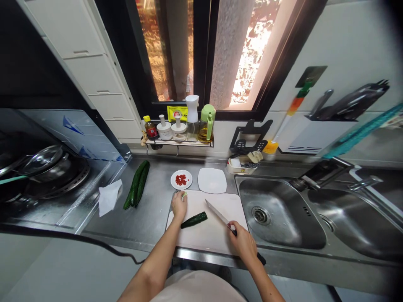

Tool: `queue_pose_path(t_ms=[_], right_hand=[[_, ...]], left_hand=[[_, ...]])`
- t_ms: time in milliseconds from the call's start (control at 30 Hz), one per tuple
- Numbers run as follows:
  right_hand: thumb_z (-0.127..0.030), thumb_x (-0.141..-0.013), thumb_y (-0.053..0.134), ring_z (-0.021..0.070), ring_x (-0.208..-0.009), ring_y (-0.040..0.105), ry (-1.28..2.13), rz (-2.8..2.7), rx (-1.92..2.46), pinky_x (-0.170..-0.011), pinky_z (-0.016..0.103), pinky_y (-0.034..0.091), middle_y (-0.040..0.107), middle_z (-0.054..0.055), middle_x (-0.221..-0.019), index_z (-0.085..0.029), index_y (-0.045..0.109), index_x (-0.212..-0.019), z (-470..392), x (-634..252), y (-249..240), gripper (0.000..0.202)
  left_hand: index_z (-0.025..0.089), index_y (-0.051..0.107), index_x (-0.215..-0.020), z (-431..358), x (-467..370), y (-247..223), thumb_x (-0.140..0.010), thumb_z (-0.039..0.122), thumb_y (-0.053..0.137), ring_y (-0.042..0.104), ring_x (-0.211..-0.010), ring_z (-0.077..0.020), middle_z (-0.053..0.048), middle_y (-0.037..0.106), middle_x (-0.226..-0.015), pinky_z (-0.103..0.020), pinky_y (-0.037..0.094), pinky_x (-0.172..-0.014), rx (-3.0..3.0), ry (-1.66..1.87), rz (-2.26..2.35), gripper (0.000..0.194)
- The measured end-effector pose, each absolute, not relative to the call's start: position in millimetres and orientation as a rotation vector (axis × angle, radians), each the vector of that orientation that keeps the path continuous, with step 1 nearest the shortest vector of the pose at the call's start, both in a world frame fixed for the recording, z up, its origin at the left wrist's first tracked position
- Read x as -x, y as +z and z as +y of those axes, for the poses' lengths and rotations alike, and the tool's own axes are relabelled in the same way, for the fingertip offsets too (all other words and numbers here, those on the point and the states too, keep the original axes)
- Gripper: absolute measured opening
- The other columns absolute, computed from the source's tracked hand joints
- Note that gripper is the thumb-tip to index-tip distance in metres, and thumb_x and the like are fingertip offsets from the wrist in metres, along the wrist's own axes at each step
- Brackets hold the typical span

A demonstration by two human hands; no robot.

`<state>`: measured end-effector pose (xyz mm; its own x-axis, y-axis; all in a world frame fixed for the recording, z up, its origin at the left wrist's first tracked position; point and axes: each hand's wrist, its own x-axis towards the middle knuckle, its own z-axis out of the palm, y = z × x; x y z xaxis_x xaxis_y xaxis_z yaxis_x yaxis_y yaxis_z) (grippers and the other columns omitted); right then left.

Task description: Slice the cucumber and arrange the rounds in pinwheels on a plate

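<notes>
My right hand [242, 241] is wrapped around the black handle of a kitchen knife [217, 212]. Its blade lies low over the white cutting board [214, 241], tip pointing up and left. At the board's upper left corner, my left hand [179, 204] is closed on a small pale green cucumber piece [184, 194], mostly hidden by the fingers. Between the hands, a length of dark green cucumber [194, 219] rests on the board, touched by neither. Just beyond the board sit a white dish of chopped red pieces [181, 180] and a white square plate [212, 180].
Whole cucumbers [137, 184] and a white paper [109, 197] lie on the steel counter to the left. A double sink [283, 214] borders the board on the right. Seasoning bottles stand on a wall shelf [179, 143] behind. A pot [47, 167] is at far left.
</notes>
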<state>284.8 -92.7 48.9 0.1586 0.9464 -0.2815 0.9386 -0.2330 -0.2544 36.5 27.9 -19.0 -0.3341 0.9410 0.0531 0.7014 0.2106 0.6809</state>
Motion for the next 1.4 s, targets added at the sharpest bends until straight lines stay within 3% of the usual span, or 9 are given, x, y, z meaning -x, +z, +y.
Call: queue_pose_path(t_ms=[333, 633, 1400], right_hand=[[-0.031, -0.095, 0.032, 0.0179, -0.088, 0.064, 0.753, -2.046, 2.218, -0.066, 0.023, 0.034, 0.070, 0.008, -0.096, -0.018, 0.058, -0.108, -76.5, -258.6, 44.2, 0.032], [-0.030, -0.095, 0.032, 0.0206, -0.095, 0.063, 0.745, -2.191, 2.270, -0.074, 0.027, 0.039, 0.068, 0.011, -0.099, -0.018, 0.053, -0.114, -79.5, -232.0, 55.5, 0.031], [-0.025, -0.093, 0.032, 0.0226, -0.096, 0.064, 0.761, -2.208, 2.260, -0.077, 0.030, 0.041, 0.068, 0.014, -0.099, -0.016, 0.052, -0.116, -80.9, -225.0, 53.9, 0.031]], left_hand=[[0.024, 0.065, -0.107, -51.2, -65.0, -18.1, -0.089, 0.026, 0.049, 0.057, -0.099, -0.0168, -0.005, 0.063, -0.104, -0.030, 0.045, -0.089, -2.029, 0.818, 1.499, 0.024], [0.030, 0.062, -0.117, -45.3, -60.9, -24.9, -0.090, 0.022, 0.048, 0.056, -0.100, -0.0176, -0.005, 0.062, -0.106, -0.031, 0.045, -0.090, -2.235, 0.684, 1.431, 0.031], [0.025, 0.063, -0.115, -38.1, -60.3, -34.7, -0.091, 0.021, 0.046, 0.056, -0.094, -0.0171, -0.006, 0.061, -0.099, -0.031, 0.048, -0.085, -2.315, 0.796, 1.318, 0.030]])
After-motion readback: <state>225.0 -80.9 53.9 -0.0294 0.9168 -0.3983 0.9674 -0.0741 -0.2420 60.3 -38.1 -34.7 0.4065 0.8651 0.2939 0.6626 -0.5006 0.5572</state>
